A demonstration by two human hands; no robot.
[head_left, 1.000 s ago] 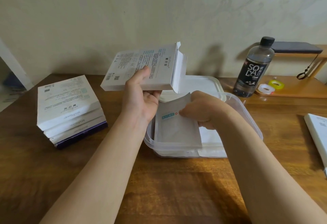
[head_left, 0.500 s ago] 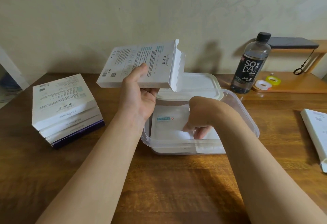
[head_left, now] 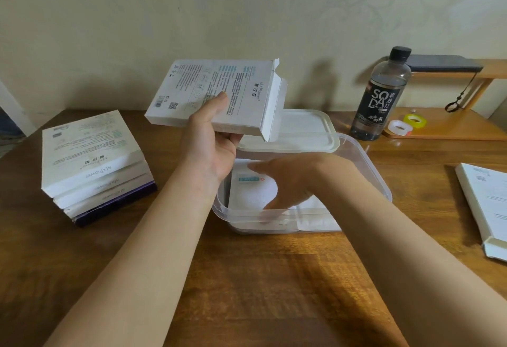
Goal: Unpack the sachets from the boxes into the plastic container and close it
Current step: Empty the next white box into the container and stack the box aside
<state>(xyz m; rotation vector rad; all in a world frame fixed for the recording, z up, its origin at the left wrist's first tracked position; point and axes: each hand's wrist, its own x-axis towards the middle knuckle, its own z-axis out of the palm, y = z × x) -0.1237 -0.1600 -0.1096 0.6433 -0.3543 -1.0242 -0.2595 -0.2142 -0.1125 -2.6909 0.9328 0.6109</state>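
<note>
My left hand grips a flat white box with its right end flap open, held in the air above the left back corner of the clear plastic container. Inside the container lie white sachets, the top one with a teal label. My right hand is over the container with fingers spread and relaxed, fingertips down on the sachets, holding nothing. The container's white lid lies just behind it on the table.
A stack of several flat boxes sits on the wooden table at the left. Another white box lies at the right edge. A soda bottle and two tape rolls stand on a low wooden shelf at back right.
My right hand lowered the sachet it pinched into the container and let it go; its fingers now spread over it. The left hand kept holding the open box, drifting slightly.
</note>
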